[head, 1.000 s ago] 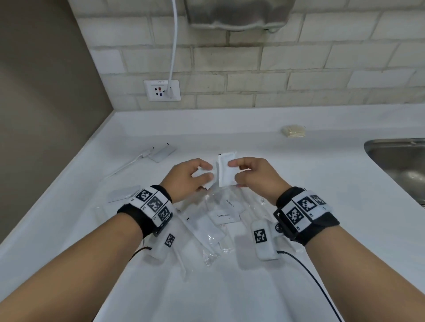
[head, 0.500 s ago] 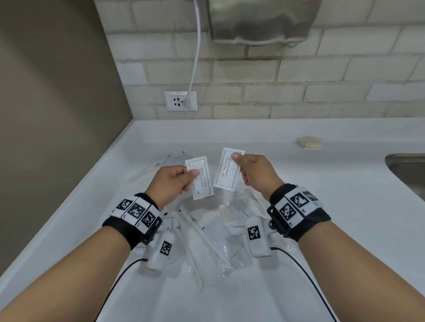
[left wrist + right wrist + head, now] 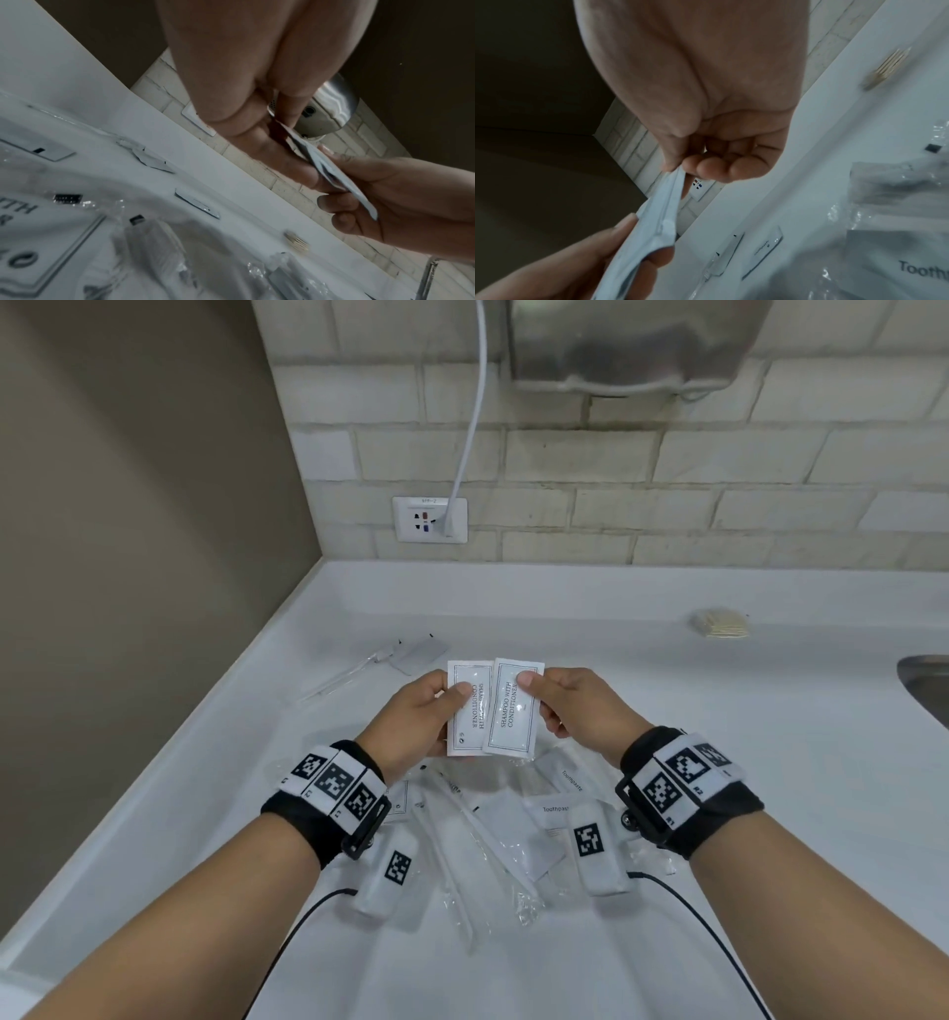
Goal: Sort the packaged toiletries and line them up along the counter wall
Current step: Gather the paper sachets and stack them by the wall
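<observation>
Pairing: two shampoo-with-conditioner sachets are held overlapped at the middle of the head view, above the worktop (image 3: 719,762).
Left hand (image 3: 416,721): thumb and fingers pinch the left sachet (image 3: 464,711).
Right hand (image 3: 580,711): pinches the right sachet (image 3: 513,711), which overlaps the left one.
Done: a toothbrush pack (image 3: 349,672) and a flat packet (image 3: 418,654) lie toward the wall, centre-left.
Left: toothpaste packets (image 3: 552,814) and wrapped toothbrushes (image 3: 482,834) are heaped unsorted at lower centre.
Progress: early, I judge.
</observation>
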`<state>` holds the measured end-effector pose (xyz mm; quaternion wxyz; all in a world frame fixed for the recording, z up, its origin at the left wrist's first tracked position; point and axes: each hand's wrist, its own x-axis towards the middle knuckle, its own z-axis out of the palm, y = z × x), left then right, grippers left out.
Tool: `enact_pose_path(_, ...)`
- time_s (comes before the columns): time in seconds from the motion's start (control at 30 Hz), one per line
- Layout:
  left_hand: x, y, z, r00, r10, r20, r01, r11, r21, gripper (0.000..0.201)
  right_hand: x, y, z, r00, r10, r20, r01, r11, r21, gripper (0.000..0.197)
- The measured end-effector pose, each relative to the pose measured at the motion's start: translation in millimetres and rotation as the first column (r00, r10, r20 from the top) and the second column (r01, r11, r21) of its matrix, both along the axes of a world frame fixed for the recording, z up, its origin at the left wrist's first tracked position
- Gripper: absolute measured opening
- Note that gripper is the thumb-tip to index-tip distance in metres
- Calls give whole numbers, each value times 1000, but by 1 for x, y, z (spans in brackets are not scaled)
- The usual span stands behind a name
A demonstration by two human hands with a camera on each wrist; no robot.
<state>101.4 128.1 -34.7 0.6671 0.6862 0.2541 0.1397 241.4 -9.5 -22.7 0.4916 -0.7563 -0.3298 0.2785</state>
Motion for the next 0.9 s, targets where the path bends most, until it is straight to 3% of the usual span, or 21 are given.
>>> enact_pose_path(0.17,-6,-2,-4,1000,-8,-3,8,999,-35,21,-2,7,5,998,-46,-51,49,997,62,12)
enact_pose_path(0.3,-7,0,-6,1000,10,5,-9,994,-107,36,-8,15,14,975,-108,-194,139,977,158,6)
enact_pose_path(0.37,-7,2,-6,1000,15,20,-13,994,-107,34,-11,17,14,978,-87,-187,115,982,147,9)
enact_pose_path(0.5,-10,6,-5,999,15,43,-11,994,-104,27,-10,16,7,996,-40,-83,46,996,72,19)
enact_pose_path(0.67,-18,9,-6,997,-6,78,12,997,-78,16,-13,17,2,998,21,-57,-20,1000,20,31)
enact_pose_path(0.8,-26,12,-8,994,-52,100,58,997,-57,22,-11,22,5,965,104,243,-93,994,-57,62)
enact_pose_path(0.9,-29,16,-9,992,-36,120,42,998,-49,26,-9,30,11,932,210,297,-197,978,-73,45)
